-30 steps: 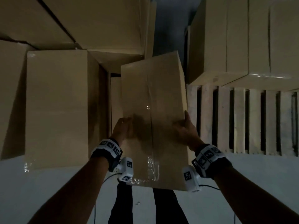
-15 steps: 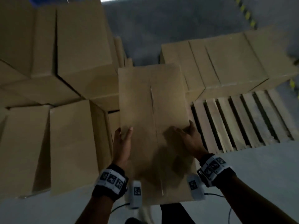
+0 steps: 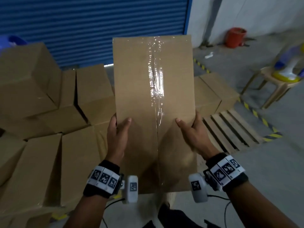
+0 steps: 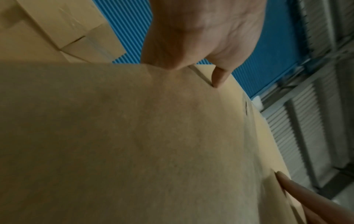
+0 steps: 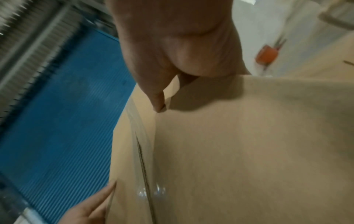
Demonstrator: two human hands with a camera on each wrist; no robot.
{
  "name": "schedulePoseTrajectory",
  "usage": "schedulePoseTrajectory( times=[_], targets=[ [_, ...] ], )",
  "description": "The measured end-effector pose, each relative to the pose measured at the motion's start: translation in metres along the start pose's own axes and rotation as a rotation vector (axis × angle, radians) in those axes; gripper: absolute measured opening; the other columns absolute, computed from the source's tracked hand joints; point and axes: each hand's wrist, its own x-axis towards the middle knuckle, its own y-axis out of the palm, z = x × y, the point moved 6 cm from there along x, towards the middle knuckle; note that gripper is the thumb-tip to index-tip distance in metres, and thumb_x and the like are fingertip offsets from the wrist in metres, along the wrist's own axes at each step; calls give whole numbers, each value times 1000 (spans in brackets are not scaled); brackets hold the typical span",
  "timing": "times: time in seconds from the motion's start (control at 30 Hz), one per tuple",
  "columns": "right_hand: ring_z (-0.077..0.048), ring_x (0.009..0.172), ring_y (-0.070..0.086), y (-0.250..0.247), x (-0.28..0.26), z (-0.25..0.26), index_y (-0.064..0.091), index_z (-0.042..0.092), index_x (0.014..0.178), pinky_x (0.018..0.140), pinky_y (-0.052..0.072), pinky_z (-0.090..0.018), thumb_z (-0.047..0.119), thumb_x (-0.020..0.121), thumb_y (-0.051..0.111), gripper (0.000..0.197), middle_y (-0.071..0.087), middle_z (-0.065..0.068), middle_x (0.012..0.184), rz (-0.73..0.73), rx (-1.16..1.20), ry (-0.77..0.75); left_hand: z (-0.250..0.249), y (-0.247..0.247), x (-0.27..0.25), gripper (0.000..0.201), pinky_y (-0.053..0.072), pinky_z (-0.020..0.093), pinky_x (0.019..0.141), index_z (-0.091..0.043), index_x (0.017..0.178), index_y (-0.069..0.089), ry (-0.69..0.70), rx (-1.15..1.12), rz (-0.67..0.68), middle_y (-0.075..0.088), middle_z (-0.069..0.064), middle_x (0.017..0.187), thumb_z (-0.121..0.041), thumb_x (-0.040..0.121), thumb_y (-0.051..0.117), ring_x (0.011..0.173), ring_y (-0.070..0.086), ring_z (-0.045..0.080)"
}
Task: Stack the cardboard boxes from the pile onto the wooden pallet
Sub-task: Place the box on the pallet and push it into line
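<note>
A tall cardboard box (image 3: 153, 102) with clear tape down its seam is held up in front of me. My left hand (image 3: 117, 134) grips its left edge, thumb on the top face. My right hand (image 3: 191, 134) grips the right edge the same way. In the left wrist view the box (image 4: 134, 144) fills the frame under the left hand (image 4: 199, 39). In the right wrist view the box (image 5: 239, 151) lies under the right hand (image 5: 172, 45). The wooden pallet (image 3: 230, 130) lies low to the right, with boxes (image 3: 212, 92) on its far part. The pile (image 3: 49, 112) spreads out on the left.
A blue roller shutter (image 3: 92, 28) closes the back. A red bucket (image 3: 235, 38) stands by the white wall. A plastic stool (image 3: 273, 84) is at the far right. Yellow-black floor tape (image 3: 256, 112) runs past the pallet.
The box has come up from the pile, still held in both hands. The view has tilted up from the floor, so the shutter, the wall and the stool now show.
</note>
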Motion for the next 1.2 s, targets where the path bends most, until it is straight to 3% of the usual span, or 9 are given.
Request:
schedulePoseTrajectory(
  times=[0.13, 0.27, 0.4, 0.53, 0.67, 0.8, 0.9, 1.07, 1.2],
  targets=[
    [4, 103, 54, -52, -40, 34, 25, 37, 149, 86, 45, -23, 46, 87, 71, 78, 52, 28, 115, -108, -77, -95, -43, 27, -43, 61, 50, 44, 103, -26, 142, 48, 99, -32, 46, 61, -9, 136, -49, 89, 66, 126, 58, 12],
    [10, 105, 50, -116, -65, 53, 25, 33, 150, 82, 41, -15, 47, 86, 71, 79, 49, 22, 124, -194, -86, -151, -71, 75, -78, 52, 53, 34, 92, -25, 141, 46, 144, -89, 92, 63, -10, 129, -34, 95, 67, 113, 64, 5],
    [-2, 108, 56, -199, -80, 55, 31, 35, 142, 94, 45, -30, 46, 84, 73, 73, 54, 21, 120, -294, -75, -140, -85, 151, -111, 55, 53, 32, 90, -22, 144, 46, 161, -121, 124, 64, -8, 128, -32, 94, 68, 110, 64, 6],
    [-8, 108, 58, -316, -95, 35, 38, 31, 139, 95, 47, -33, 43, 84, 74, 67, 51, 31, 110, -418, -108, -121, -86, 269, -156, 53, 51, 37, 97, -27, 146, 46, 135, -103, 219, 63, -10, 129, -31, 96, 65, 114, 61, 8],
    [-15, 113, 59, -445, -113, 2, 38, 29, 140, 100, 50, -45, 45, 82, 77, 72, 59, 13, 121, -507, -112, -46, -85, 392, -214, 56, 49, 33, 101, -23, 147, 47, 111, -98, 300, 61, -8, 135, -27, 95, 68, 120, 60, 12],
    [-19, 114, 59, -547, -134, -15, 34, 28, 144, 100, 50, -45, 47, 81, 76, 78, 58, 5, 129, -571, -133, 10, -88, 493, -262, 58, 46, 27, 99, -21, 147, 46, 73, -82, 383, 59, -16, 129, -25, 94, 69, 120, 55, 8],
    [-13, 108, 61, -600, -137, -18, 37, 24, 143, 97, 51, -42, 43, 81, 76, 76, 59, 5, 126, -598, -144, 20, -92, 548, -280, 56, 44, 23, 96, -21, 147, 45, 68, -75, 426, 55, -17, 131, -24, 95, 67, 123, 53, 9],
    [-17, 112, 59, -663, -112, -41, 33, 27, 145, 97, 52, -47, 44, 81, 75, 78, 58, 9, 123, -593, -124, 51, -81, 624, -280, 80, 39, 48, 116, -19, 158, 29, 16, 3, 463, 39, 2, 159, -44, 92, 67, 143, 40, 22],
    [-7, 108, 57, -702, -70, -62, 32, 25, 146, 98, 50, -46, 34, 84, 74, 76, 54, 19, 117, -577, -108, 53, -71, 684, -263, 78, 35, 36, 114, -19, 159, 22, 13, 28, 457, 31, 2, 163, -41, 96, 64, 147, 34, 21]
  ],
)
